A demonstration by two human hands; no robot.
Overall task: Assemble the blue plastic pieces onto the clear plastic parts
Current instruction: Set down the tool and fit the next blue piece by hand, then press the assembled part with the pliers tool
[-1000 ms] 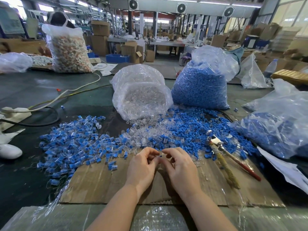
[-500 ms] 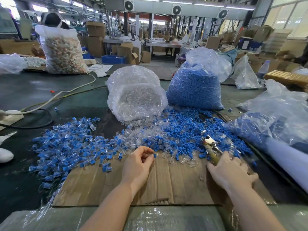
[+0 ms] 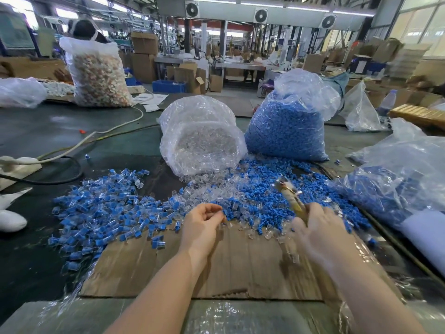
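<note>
My left hand (image 3: 203,225) hovers over the cardboard sheet (image 3: 168,268), fingers curled, pinching a small plastic piece at its fingertips. My right hand (image 3: 320,233), blurred by motion, grips a pliers-like tool (image 3: 287,192) with a yellowish wrapped handle, lifted above the loose blue pieces (image 3: 265,189). Loose clear parts (image 3: 204,189) spill out in front of both hands. A spread of joined blue-and-clear pieces (image 3: 103,213) lies to the left.
An open bag of clear parts (image 3: 202,141) and a full bag of blue pieces (image 3: 286,126) stand behind the piles. Another bag with blue pieces (image 3: 397,179) lies at the right. Cables (image 3: 72,150) cross the dark table at the left.
My right hand left my left hand, reached right to the tool, took hold of it and lifted it. My left hand stayed in place with its small piece.
</note>
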